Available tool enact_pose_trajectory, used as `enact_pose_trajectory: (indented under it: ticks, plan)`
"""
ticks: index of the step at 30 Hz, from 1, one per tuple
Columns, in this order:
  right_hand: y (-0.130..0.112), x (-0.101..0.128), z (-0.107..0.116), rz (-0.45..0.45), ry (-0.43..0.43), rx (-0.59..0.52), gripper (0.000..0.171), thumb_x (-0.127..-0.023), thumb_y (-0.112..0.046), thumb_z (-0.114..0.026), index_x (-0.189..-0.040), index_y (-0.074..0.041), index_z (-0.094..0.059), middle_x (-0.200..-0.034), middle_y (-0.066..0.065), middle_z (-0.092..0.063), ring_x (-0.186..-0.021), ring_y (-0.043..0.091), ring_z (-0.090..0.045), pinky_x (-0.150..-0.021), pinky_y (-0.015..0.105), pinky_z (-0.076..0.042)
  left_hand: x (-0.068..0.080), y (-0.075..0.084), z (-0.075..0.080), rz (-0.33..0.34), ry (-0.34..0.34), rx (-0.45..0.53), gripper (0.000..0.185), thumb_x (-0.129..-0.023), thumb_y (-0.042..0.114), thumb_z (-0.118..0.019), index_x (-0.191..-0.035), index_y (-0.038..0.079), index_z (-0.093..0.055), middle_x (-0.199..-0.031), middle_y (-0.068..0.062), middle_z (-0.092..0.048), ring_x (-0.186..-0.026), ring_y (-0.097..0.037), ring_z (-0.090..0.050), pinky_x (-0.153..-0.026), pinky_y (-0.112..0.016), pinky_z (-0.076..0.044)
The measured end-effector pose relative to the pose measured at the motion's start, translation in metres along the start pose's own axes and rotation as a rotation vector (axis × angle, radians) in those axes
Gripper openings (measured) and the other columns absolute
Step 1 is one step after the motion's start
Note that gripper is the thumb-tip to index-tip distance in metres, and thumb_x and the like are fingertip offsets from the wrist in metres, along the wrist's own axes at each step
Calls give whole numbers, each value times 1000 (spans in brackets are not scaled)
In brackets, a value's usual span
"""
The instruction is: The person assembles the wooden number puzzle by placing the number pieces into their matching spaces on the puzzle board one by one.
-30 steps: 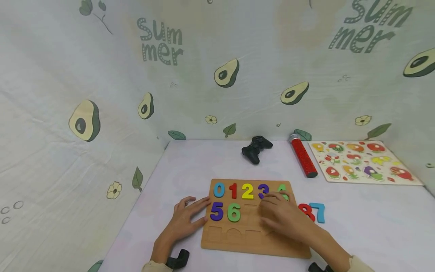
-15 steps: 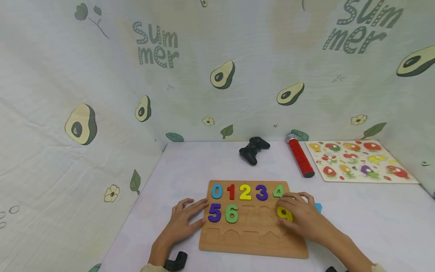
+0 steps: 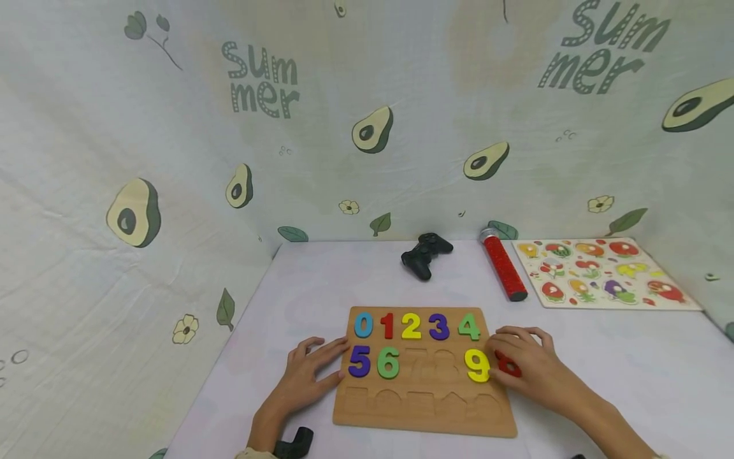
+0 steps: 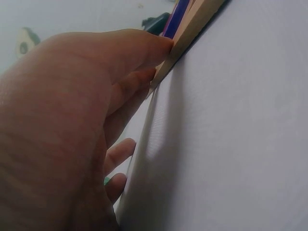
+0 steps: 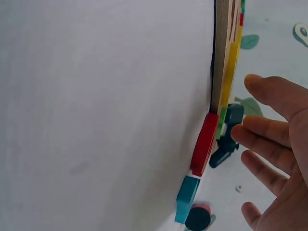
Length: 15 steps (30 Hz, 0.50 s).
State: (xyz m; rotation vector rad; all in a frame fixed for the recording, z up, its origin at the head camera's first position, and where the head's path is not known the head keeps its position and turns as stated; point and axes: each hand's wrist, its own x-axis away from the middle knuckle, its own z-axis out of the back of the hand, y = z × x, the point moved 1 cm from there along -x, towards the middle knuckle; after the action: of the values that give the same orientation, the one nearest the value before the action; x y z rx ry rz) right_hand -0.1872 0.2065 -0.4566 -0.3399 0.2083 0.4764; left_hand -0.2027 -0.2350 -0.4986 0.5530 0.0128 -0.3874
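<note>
Avocado cloth with the word "Summer" is hung behind and beside a pale bench (image 3: 321, 280). A wooden number board (image 3: 424, 408) is laid flat on the bench, near the front edge. Numbers 0 to 4 are seated in its top row, and the purple 5 (image 3: 359, 361), the green 6 (image 3: 387, 362) and the yellow 9 (image 3: 477, 365) are seated in the second row. Two holes between the 6 and the 9 are left bare, and a row of shape holes below is bare too.

The left hand (image 3: 306, 377) is laid flat at the board's left edge, with straight, relaxed fingers touching the wood. It seems to be kept there so the board is held steady. In the left wrist view the fingers (image 4: 139, 50) are pressed against the board's side, and nothing is gripped.

The right hand (image 3: 530, 366) is held over the red 8 (image 3: 507, 366), which lies on the bench just beside the board's right edge. In the right wrist view the fingers (image 5: 269, 144) are spread and loose, apart from the red 8 (image 5: 204, 144), so nothing is grasped. A blue 7 (image 5: 186, 197) is seen next to the 8 there; in the head view it is hidden by the hand.

Farther back, a black game controller (image 3: 425, 254), a red tube (image 3: 502, 266) and a fruit puzzle (image 3: 602, 274) are left lying, well apart from the hands.
</note>
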Motion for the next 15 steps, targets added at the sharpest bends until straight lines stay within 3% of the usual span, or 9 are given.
enact_pose_trajectory:
  ticks: [15]
  plan:
    - [21, 11, 11, -102, -55, 29, 45, -75, -39, -87, -112, -16, -73, -115, 3, -68, -120, 34, -48, -97, 65, -22, -1, -1, -2, 9, 4, -23, 54, -93, 52, -63, -143, 34, -56, -150, 16, -48, -138, -27, -32, -105, -57, -21]
